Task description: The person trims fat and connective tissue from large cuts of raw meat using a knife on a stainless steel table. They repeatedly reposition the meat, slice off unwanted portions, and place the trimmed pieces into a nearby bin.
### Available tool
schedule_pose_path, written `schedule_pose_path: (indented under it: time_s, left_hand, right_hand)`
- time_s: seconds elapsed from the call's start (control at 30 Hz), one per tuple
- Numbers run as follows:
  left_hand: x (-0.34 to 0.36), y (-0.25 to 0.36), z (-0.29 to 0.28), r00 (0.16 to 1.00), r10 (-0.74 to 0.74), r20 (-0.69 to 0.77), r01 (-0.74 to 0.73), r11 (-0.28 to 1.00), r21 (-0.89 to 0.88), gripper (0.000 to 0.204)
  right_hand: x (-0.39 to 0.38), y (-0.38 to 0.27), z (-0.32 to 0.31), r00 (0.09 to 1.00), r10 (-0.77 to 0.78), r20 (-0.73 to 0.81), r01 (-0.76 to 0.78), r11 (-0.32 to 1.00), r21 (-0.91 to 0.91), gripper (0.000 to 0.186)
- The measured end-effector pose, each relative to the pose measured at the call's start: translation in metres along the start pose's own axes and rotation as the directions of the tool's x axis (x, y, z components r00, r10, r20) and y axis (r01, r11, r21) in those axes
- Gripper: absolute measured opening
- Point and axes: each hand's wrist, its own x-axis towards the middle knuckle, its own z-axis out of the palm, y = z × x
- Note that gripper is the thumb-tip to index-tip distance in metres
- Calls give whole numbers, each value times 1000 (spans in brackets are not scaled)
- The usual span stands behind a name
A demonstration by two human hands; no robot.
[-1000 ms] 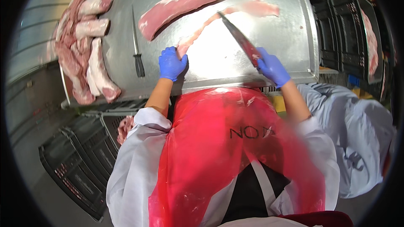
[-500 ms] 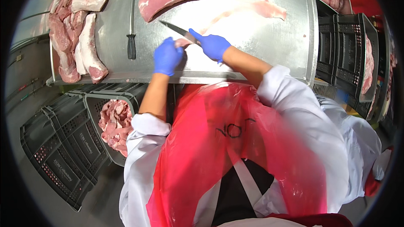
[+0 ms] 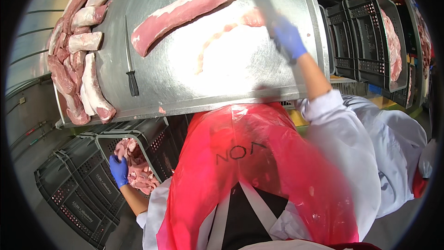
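Observation:
My left hand (image 3: 119, 171), in a blue glove, reaches over the near wall of a grey crate (image 3: 155, 157) at the lower left. Its fingers are apart at the meat trimmings (image 3: 141, 176) inside, and no piece shows firmly gripped. My right hand (image 3: 289, 38), also blue-gloved, is closed round a knife (image 3: 262, 0) above the right part of the metal table (image 3: 162, 83). Motion blurs the knife, whose blade points away from me. Beside it, a thin strip of meat (image 3: 217, 33) curves across the table. Farther left lies a long pink loin (image 3: 185, 16).
A sharpening steel (image 3: 129, 55) with a black handle lies left of the loin. Several meat pieces (image 3: 76, 55) are heaped along the table's left edge. Dark crates (image 3: 354, 37) with meat stand at the right. Another person's white sleeve (image 3: 393, 148) is close on my right.
My left hand has left the table with the scrap it held and gone down to the crate. My right hand has swung the knife right and away from me. The view has shifted.

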Motion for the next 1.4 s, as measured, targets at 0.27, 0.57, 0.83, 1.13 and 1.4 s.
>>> schedule_pose_path:
  time_s: [0.27, 0.57, 0.83, 1.13, 1.4]
  left_hand:
    - [59, 121, -29, 907, 179, -381, -226, 971, -82, 53]
    - [182, 363, -10, 702, 665, -255, -711, 673, -203, 61]
    - [300, 548, 40, 643, 764, 50, -765, 644, 11, 104]
    - [235, 595, 45, 535, 844, -36, -844, 536, -1, 94]
    - [198, 579, 47, 588, 788, 182, -771, 614, -168, 80]
  right_hand:
    - [53, -16, 102, 959, -280, -34, 279, 960, -33, 41]
    - [-26, -95, -41, 966, -168, -195, 241, 859, 452, 23]
    - [-75, -208, -233, 755, -491, -434, 513, 855, -76, 47]
    - [-55, -124, -374, 826, -449, -340, 343, 880, -329, 39]
    - [-17, 7, -164, 917, -95, -386, 123, 991, 49, 26]
